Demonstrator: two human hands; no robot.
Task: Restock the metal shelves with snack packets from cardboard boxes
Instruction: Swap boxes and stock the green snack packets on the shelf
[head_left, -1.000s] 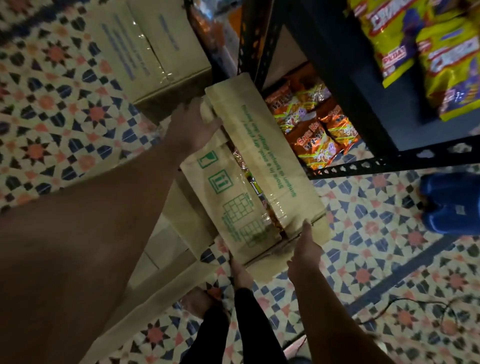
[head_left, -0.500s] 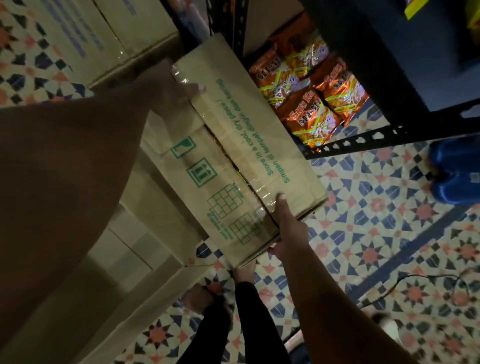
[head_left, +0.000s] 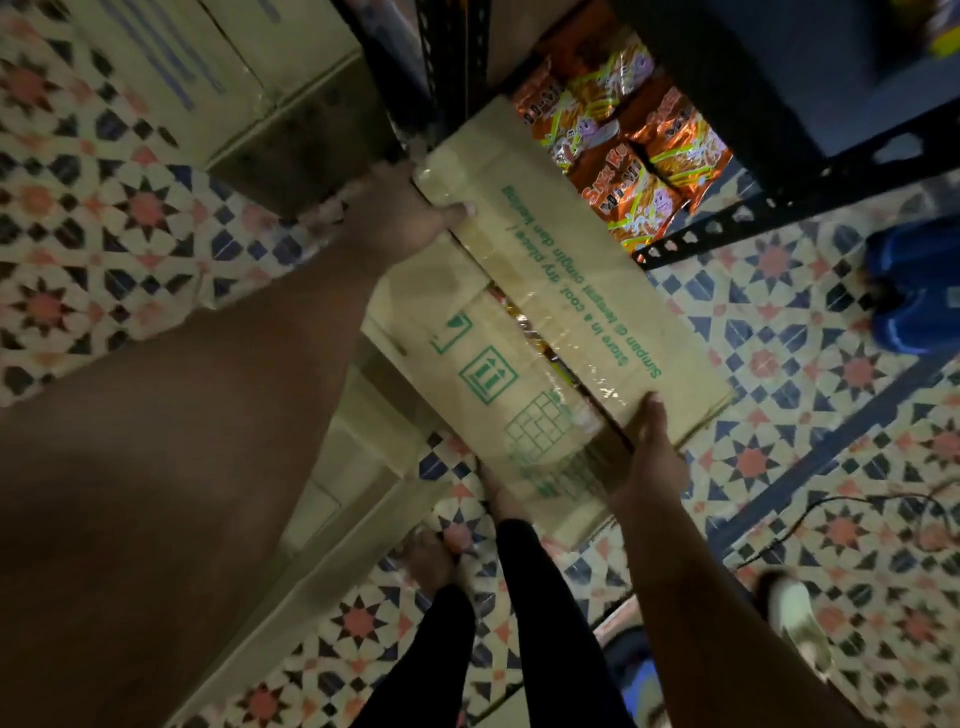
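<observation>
Between our two hands we hold a cardboard box (head_left: 566, 312) over the patterned tile floor (head_left: 810, 415), just in front of the black metal shelf (head_left: 779, 202). Our left hand (head_left: 400, 218) grips the box's far end, its thumb hooked over the top flap, and our right hand (head_left: 649, 462) clasps the near end with its thumb pressed onto the same flap, so the hands sit well apart at opposite ends. We see green printing on the top flaps, including handling symbols and a line about storing in a cool, dry place, and clear tape glints along the seam. We see the flaps parted a little along that seam, and bright wrappers show through the gap. On the lowest shelf level, just beyond the box, lie orange snack packets (head_left: 628, 150). To our left we see more cardboard boxes (head_left: 218, 78) stacked on the floor, and another carton (head_left: 332, 483) lies directly under our left forearm. Our bare feet (head_left: 436, 556) and dark trousers show below. A blue object (head_left: 914, 291), too blurred to identify, sits at the right edge.
</observation>
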